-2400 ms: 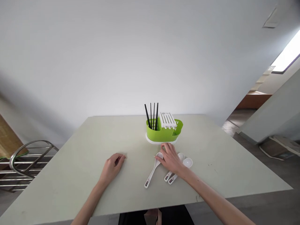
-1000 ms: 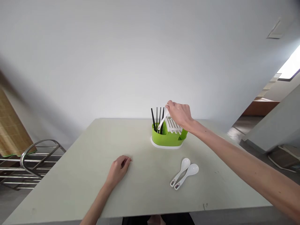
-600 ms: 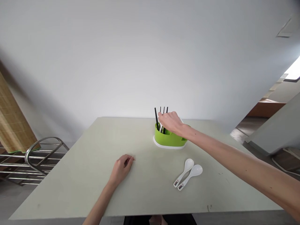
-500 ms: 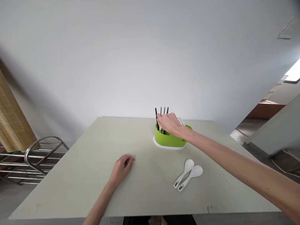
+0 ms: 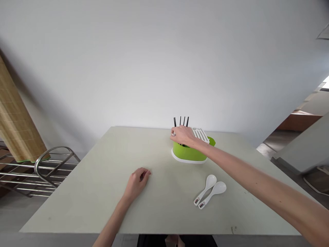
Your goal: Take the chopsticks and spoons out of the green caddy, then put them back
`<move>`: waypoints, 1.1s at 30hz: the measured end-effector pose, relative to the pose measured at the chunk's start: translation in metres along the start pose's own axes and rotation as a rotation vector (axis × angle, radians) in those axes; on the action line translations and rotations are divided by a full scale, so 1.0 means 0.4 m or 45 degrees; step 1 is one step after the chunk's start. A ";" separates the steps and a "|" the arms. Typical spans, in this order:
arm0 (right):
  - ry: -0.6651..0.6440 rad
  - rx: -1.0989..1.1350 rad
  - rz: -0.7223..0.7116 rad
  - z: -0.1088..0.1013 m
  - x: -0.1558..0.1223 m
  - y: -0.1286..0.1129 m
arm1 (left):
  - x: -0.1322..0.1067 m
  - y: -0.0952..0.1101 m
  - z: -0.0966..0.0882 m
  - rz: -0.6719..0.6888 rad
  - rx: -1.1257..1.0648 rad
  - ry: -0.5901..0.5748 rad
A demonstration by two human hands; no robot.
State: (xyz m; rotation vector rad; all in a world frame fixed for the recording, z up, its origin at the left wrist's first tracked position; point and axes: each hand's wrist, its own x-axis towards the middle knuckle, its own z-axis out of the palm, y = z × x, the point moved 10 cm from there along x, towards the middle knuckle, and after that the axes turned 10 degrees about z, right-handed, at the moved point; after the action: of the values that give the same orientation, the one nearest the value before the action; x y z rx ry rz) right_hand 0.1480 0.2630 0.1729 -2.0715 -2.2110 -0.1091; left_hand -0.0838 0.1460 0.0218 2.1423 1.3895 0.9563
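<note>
A green utensil holder point(image 5: 190, 152) with a white base stands toward the back of the table. Several black chopsticks point(image 5: 184, 120) rise from its left part, and a slotted white rack point(image 5: 200, 134) tops its right part. My right hand point(image 5: 182, 134) reaches over the left part with fingers closed, in front of the chopsticks. A small white bit shows at its fingertips; what it belongs to is hidden. My left hand point(image 5: 137, 181) rests on the tabletop, loosely curled, nothing visible in it. Two white spoons point(image 5: 212, 192) lie side by side below my right forearm, labels on their handles.
The pale table point(image 5: 84, 195) backs onto a plain wall point(image 5: 154, 68). Left of it are a metal rack point(image 5: 51, 168) and a hanging bamboo-like mat point(image 5: 20, 116). A chair point(image 5: 317, 180) stands partly visible at the right.
My right hand has shifted a little to the holder's left end, and more of the white rack shows. The whole view has swung slightly; my left hand and the spoons stay put.
</note>
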 end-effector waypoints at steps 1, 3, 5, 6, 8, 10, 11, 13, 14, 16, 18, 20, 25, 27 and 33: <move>-0.004 0.013 0.016 0.004 0.004 0.005 | 0.000 0.000 0.000 -0.003 0.001 -0.002; -0.007 0.036 0.047 0.012 0.011 0.014 | 0.001 0.002 0.000 -0.005 0.005 0.000; -0.007 0.056 0.073 0.019 0.015 0.021 | 0.002 0.005 -0.001 -0.004 0.006 0.003; -0.007 0.065 0.082 0.023 0.016 0.023 | 0.002 0.007 -0.001 -0.003 0.007 0.004; -0.013 0.088 0.089 0.027 0.016 0.026 | 0.003 0.008 -0.002 -0.003 0.008 0.006; -0.027 0.116 0.087 0.028 0.015 0.030 | 0.004 0.009 -0.003 -0.005 0.012 0.007; -0.035 0.130 0.084 0.025 0.013 0.033 | 0.004 0.009 -0.004 -0.005 0.013 0.008; -0.049 0.160 0.078 0.010 0.005 0.046 | 0.004 0.009 -0.005 -0.006 0.015 0.007; -0.050 0.187 0.080 -0.003 -0.001 0.057 | 0.004 0.009 -0.005 -0.009 0.015 0.004; -0.036 0.276 0.097 -0.038 -0.022 0.088 | 0.004 0.008 -0.005 -0.014 0.016 0.003; -0.010 0.400 0.111 -0.080 -0.054 0.129 | 0.004 0.009 -0.005 -0.016 0.021 0.001; 0.000 0.515 0.101 -0.114 -0.097 0.173 | 0.005 0.010 -0.005 -0.012 0.029 0.000; 0.009 0.649 0.109 -0.141 -0.231 0.307 | 0.008 0.011 -0.007 -0.020 0.055 0.005; 0.016 0.641 0.128 -0.128 -0.285 0.364 | 0.010 0.011 -0.005 -0.021 0.067 -0.002; -0.169 0.576 0.225 0.034 -0.405 0.516 | 0.024 0.016 0.003 -0.014 0.093 -0.009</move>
State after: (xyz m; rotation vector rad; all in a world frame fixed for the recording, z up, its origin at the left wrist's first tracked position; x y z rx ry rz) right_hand 0.3637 0.1182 0.1337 -2.0396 -1.8764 0.5073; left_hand -0.0763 0.1522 0.0283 2.1864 1.4528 0.9064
